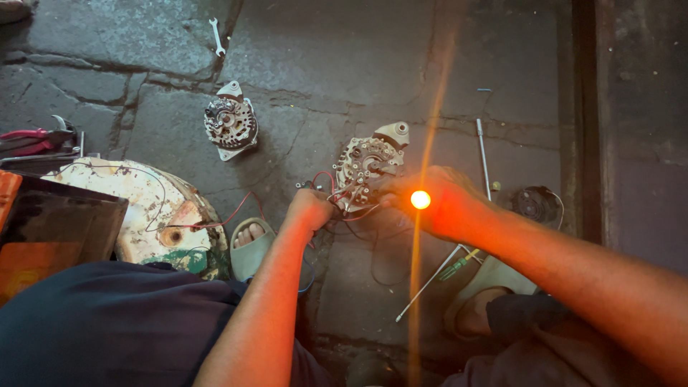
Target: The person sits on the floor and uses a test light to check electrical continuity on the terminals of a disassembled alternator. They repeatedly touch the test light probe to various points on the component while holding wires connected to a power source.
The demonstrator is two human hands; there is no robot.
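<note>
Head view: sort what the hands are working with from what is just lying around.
In use:
left hand on the wires
right hand by the glowing bulb
near alternator

Lying about:
second alternator
spanner
metal rod
screwdriver
pliers

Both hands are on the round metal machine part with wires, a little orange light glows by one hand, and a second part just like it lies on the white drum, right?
Not quite. The head view shows the second round metal machine part lying on the cracked stone floor, beyond the white drum. The rest is right: both hands are at the wired part, beside the glowing orange light.
</note>
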